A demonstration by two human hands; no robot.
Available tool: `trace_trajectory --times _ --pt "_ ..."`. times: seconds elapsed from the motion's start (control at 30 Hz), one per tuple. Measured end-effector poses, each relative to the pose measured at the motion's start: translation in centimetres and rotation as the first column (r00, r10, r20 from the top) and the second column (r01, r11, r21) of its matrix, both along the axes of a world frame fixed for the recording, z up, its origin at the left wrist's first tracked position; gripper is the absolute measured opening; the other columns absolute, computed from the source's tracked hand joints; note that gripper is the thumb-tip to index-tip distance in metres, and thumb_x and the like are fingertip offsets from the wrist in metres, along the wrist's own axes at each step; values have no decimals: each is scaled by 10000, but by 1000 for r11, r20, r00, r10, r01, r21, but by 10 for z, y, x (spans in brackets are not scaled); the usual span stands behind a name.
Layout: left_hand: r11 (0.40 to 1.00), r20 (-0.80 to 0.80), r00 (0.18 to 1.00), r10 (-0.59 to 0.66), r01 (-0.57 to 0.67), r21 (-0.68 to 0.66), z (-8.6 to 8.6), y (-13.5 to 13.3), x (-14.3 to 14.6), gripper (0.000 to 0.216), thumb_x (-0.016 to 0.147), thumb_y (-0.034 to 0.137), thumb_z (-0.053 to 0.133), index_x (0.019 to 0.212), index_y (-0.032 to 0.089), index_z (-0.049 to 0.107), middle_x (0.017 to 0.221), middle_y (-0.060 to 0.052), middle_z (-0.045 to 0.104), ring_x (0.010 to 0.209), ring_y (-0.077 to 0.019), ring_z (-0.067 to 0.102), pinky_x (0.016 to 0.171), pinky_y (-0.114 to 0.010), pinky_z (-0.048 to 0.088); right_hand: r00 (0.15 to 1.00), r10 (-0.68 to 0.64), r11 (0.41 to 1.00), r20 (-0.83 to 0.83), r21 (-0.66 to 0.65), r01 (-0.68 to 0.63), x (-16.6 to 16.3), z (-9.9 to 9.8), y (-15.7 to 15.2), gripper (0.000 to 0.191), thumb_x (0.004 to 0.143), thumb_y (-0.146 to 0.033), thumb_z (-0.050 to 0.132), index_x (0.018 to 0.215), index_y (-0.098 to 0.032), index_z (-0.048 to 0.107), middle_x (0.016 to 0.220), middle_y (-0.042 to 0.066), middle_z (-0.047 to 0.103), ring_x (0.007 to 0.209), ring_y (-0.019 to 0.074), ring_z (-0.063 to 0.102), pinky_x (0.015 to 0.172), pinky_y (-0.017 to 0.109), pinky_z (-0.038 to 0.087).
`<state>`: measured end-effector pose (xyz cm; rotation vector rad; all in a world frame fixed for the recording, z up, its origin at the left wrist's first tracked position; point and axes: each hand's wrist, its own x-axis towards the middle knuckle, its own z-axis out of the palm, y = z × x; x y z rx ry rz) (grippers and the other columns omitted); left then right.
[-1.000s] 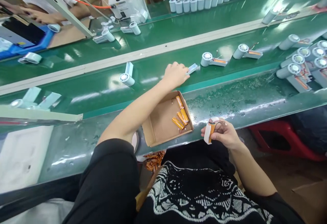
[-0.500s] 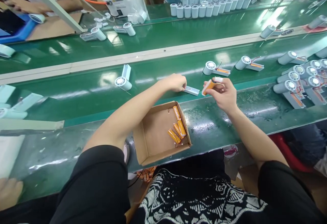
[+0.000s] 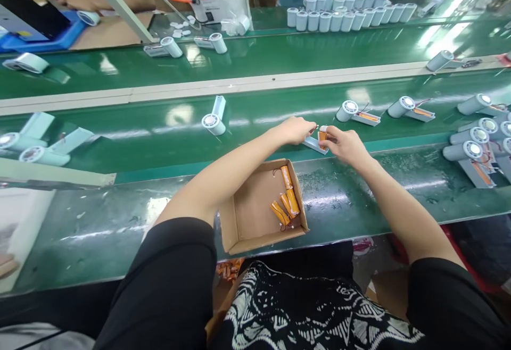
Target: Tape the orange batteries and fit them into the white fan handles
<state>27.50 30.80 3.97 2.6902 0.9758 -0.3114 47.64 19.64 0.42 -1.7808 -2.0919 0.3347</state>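
My left hand (image 3: pixel 296 129) is closed on a pale blue fan shell (image 3: pixel 315 144) that lies on the green conveyor belt (image 3: pixel 159 126). My right hand (image 3: pixel 346 145) pinches an orange battery (image 3: pixel 322 137) and holds it against that shell, so both hands meet over it. Just below them, at the belt's near edge, sits an open cardboard box (image 3: pixel 251 211) with several orange batteries (image 3: pixel 286 197) in its right side.
Several small fan units lie on the belt: one (image 3: pixel 213 121) to the left, two (image 3: pixel 351 111) to the right, a cluster (image 3: pixel 475 142) far right. A row of white cylinders (image 3: pixel 343 18) stands at the back. Other people work across the line.
My right hand came up from my lap with the orange battery and reached the shell on the belt. My left hand drew the shell nearer and keeps hold of it.
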Motion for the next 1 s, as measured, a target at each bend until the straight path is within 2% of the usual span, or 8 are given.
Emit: trace_trajectory --times 0.13,0.27,0.37,0.47,0.63,0.73,0.83,1.0 --pt "994 47 994 103 -101 -40 -5 -1 7 358 1030 297 617 1363 202 707 1247 -164 786 1191 -329 749 965 -344 515 920 95 988 379 -152 -40 -21 18 5 424 1078 -435 619 1475 -315 712 1047 123 853 888 307 790 774 346 513" --pt "992 48 992 120 -118 -50 -5 -6 14 377 1034 264 577 1383 182 694 1272 -174 783 1221 -320 746 996 -348 536 852 153 961 501 -275 -11 -41 28 12 502 1093 -538 608 1501 -266 717 1185 201 830 1025 350 796 853 391 557" --pt "987 58 986 157 -154 -43 -1 -12 14 384 1034 277 576 1394 201 686 1312 -174 777 1238 -315 746 1011 -353 547 878 224 950 422 -294 -102 -35 36 17 452 1084 -506 635 1415 -233 777 1337 191 796 1155 358 768 943 419 572" --pt "965 76 962 261 -261 -18 6 -13 11 464 1040 333 583 1484 204 626 1405 -224 734 1266 -355 742 1025 -411 561 963 79 996 257 -56 -67 -20 43 5 387 1121 -389 547 1306 -183 818 1401 171 776 1250 318 727 1055 411 550" --pt "921 109 915 389 -384 -67 29 -20 -5 528 1047 358 555 1512 111 591 1435 -280 706 1283 -358 737 1045 -410 563 999 -53 997 9 63 52 -21 31 -55 278 1061 -346 626 1031 -180 847 1084 140 865 978 268 791 922 340 567" --pt "946 204 923 325 -313 -88 41 -45 -56 535 1058 368 510 1543 153 580 1549 -192 666 1390 -291 669 1147 -365 519 990 -7 1000 -139 -5 7 -26 14 -108 566 1068 -557 615 630 -211 711 615 62 751 594 186 694 700 282 511" --pt "961 385 886 257 -278 -1 36 -101 -159 410 1048 445 499 1298 232 743 1454 -98 740 1376 -281 665 1210 -408 502 945 -21 1000 -325 -5 21 -21 -2 -167 761 1083 -716 492 513 -224 602 464 41 626 477 163 612 607 287 462" --pt "756 442 715 542 -645 116 -18 -238 -346 370 1030 508 500 968 285 789 1124 -88 843 1192 -340 753 1119 -536 599 847 -195 977 -495 -23 211 -2 -24 -233 757 1073 -752 473 530 -254 648 470 48 616 430 195 592 531 342 479"
